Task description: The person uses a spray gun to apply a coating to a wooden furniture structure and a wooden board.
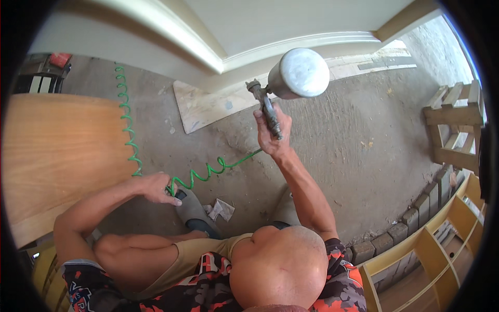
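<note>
My right hand (pixel 274 136) is wrapped round the handle of a metal spray gun (pixel 268 108), held up in front of me. A large silver paint cup (pixel 302 73) is attached to the gun, on its right side in the picture. From below that hand a green coiled air hose (pixel 200 179) runs to my left hand (pixel 157 188), whose fingers are closed around its coils. Further coils stretch away from the left hand toward the far left. The nearest surface to the gun is a pale moulded panel (pixel 306 42) standing beyond it.
A flat wooden panel (pixel 67 156) lies at left. Under the pale panel, a stained board (pixel 208 106) rests on the rough floor. On the right stand a wooden pallet-like frame (pixel 456 117), a row of bricks (pixel 397 233) and a yellowish slotted frame (pixel 434 249). Crumpled paper (pixel 222 209) lies near my feet.
</note>
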Demonstrator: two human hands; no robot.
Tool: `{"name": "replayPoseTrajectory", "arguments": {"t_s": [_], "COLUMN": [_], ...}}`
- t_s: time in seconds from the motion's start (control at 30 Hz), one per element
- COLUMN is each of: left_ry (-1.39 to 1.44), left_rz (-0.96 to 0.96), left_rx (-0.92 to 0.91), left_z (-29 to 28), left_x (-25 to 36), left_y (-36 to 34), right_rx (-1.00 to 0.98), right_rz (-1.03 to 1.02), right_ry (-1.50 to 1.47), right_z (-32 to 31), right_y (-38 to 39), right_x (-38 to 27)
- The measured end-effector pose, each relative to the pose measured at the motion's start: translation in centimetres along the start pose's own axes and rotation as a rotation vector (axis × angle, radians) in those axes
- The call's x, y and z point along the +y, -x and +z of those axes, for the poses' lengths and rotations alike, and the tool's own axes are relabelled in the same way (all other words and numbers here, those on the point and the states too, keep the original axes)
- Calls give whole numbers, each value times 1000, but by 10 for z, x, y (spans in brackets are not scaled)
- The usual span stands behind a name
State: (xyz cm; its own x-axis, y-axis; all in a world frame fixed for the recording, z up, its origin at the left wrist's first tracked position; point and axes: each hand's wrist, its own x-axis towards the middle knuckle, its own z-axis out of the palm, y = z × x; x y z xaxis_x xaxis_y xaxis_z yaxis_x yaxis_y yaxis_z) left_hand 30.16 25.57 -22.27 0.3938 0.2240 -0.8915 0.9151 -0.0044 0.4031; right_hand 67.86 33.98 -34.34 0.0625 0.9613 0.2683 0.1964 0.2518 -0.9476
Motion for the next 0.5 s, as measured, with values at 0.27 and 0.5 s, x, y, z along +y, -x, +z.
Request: {"name": "replayPoseTrajectory", "arguments": {"t_s": [0.27, 0.5], "left_ry": [-54, -2], "left_rz": [-93, -93], "left_rx": [-29, 52], "left_z": [14, 31], "left_x": [-38, -63], "left_y": [15, 27], "right_rx": [-50, -152], "right_rz": [-183, -132], "right_ry": [26, -76], "right_z": [68, 112], "right_y": [39, 60], "right_x": [-35, -53]}}
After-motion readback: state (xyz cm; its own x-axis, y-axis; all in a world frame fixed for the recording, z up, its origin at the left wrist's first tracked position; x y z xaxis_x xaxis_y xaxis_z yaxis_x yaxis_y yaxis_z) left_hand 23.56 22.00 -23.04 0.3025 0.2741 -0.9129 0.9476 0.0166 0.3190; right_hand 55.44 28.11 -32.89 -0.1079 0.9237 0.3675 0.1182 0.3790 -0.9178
